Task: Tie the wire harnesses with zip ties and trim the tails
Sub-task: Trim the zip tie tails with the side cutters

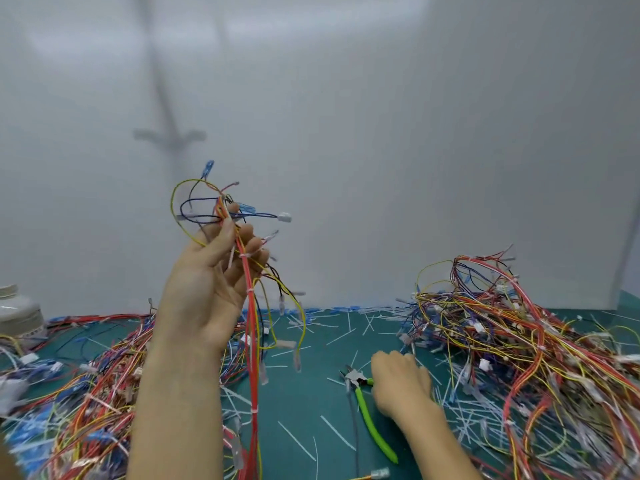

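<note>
Wire harness [251, 323]: held aloft in the left hand [207, 282], pinched between thumb and curled fingers, white zip ties [250, 290] fitted. Green-handled cutters [366, 410]: laid on the mat [311, 393] just beside the right hand [401, 386]; its grip cannot be told.

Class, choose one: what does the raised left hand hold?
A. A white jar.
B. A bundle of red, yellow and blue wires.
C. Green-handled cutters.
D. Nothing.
B: the left hand has its fingers curled round the bundle of red, yellow and blue wires, while the green-handled cutters lie on the teal mat.
</note>
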The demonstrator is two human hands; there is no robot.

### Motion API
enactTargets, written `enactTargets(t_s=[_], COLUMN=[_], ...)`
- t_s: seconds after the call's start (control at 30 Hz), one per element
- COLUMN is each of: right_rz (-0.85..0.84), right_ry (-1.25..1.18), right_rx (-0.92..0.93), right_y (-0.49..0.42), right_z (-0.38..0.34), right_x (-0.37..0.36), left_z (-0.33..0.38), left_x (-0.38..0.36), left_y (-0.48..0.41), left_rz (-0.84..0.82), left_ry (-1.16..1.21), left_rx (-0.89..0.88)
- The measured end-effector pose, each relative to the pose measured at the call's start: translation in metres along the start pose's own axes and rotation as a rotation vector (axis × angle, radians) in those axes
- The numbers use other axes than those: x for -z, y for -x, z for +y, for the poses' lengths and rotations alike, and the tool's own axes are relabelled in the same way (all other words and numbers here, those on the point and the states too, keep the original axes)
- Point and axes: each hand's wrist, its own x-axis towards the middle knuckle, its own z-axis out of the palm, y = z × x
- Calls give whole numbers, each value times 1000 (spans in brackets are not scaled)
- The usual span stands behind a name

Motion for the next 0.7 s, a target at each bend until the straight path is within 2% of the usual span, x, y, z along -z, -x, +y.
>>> enactTargets(t_s=[0.1, 0.2, 0.37, 0.47, 0.53, 0.6, 0.7], right_rz=[4, 123, 611, 961, 1086, 1036, 812], right_ry=[-37, -205, -649, -767, -805, -910, -1260], right_rx=[21, 100, 298, 309, 266, 234, 246], right_y=[1, 3, 15, 28, 35, 38, 42], right_z=[-3, -6, -12, -12, -6, 0, 5], right_x=[5, 25, 63, 86, 98, 105, 116], left_z=[1, 4, 5, 3, 1, -2, -7], left_x=[-6, -8, -12, -16, -20, -23, -27], left_y=[3, 6, 11, 13, 14, 15, 16], left_rz=[-37, -79, -159, -203, -220, -204, -217], left_ry=[-70, -103, -122, -167, -251, -369, -576], left_rx=[6, 40, 98, 90, 72, 41, -7])
